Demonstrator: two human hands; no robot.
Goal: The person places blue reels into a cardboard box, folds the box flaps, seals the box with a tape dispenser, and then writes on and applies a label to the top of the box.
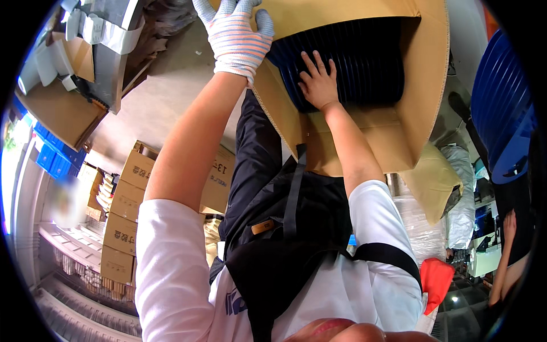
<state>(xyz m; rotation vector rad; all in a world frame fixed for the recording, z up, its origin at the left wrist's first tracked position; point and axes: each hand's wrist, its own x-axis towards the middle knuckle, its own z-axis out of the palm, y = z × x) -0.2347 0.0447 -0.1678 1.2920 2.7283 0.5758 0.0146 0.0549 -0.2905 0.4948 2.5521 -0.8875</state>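
Observation:
A large open cardboard box (393, 131) fills the top middle of the view. Inside it lies a dark blue ribbed plastic stack (364, 62). My left hand (236, 37), in a striped knit glove, grips the box's left edge near the top. My right hand (319, 82) is bare and rests flat, fingers spread, on the blue ribbed plastic inside the box. Both arms reach up from white short sleeves; a dark apron hangs over my front.
Stacked cardboard cartons (128, 205) stand at the left. Blue crates (57, 159) sit farther left. A blue plastic piece (501, 97) is at the right edge, with plastic-wrapped bundles (456, 216) and another person's arm (504, 256) below it. A red cloth (437, 279) lies lower right.

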